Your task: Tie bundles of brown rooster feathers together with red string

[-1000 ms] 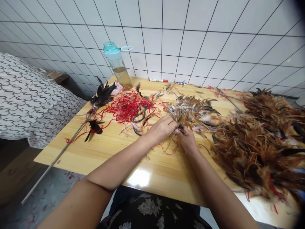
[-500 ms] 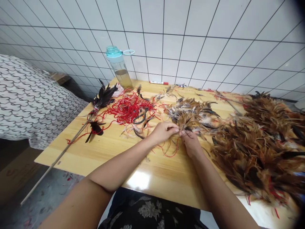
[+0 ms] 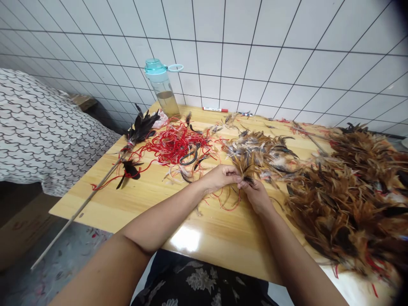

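My left hand (image 3: pixel 219 177) and my right hand (image 3: pixel 256 195) meet at the middle of a yellow wooden table (image 3: pixel 204 229). Both are closed in a pinch on a small bunch of brown feathers (image 3: pixel 251 168) whose tips fan away from me. A loose red string (image 3: pixel 228 204) lies under my hands. Just beyond the bunch lies a pile of brown and grey feathers (image 3: pixel 264 148). A tangle of red string (image 3: pixel 174 144) with black scissors (image 3: pixel 189 158) on it lies to the left.
A large heap of brown feathers (image 3: pixel 353 199) covers the table's right side. A thin stick with black feathers (image 3: pixel 137 129) overhangs the left edge. A teal-capped water bottle (image 3: pixel 162 87) and a red marker (image 3: pixel 215 109) stand by the tiled wall. A patterned bed (image 3: pixel 41 136) is at left.
My hands have stayed together on the feather bunch, shifting slightly and working it between the fingers. The view has drifted a little to the left.
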Available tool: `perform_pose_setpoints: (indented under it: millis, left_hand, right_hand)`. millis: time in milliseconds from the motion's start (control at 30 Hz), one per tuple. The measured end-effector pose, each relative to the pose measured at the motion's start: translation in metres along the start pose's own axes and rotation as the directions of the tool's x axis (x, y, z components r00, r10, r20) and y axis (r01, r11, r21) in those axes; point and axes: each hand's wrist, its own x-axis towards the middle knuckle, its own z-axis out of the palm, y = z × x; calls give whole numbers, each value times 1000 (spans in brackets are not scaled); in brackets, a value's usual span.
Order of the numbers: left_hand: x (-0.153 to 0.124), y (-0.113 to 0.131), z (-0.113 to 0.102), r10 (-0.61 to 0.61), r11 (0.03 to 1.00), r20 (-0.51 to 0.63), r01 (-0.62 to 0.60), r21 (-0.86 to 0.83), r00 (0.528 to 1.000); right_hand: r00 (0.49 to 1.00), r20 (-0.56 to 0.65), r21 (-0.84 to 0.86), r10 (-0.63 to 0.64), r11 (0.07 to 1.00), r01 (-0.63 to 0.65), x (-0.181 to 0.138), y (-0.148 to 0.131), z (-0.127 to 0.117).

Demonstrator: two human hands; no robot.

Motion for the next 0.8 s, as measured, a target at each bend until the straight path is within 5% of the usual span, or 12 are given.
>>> perform_pose_setpoints:
  millis: [300,533,800]
  left_hand:
    - [2,2,-3,-50,999,57,49,19,997]
    - [4,-5,5,-83,881,-135,10,-473,987]
    - [2,-1,4,-119,818,-104,39,-574,987]
  right_hand:
    - [999,37,-33,-28,999,30,0,1,-1]
    - [1000,17,156,14,988,-17,0,-6,-2]
    - [999,19,180,32,983,-35,1,-6,0]
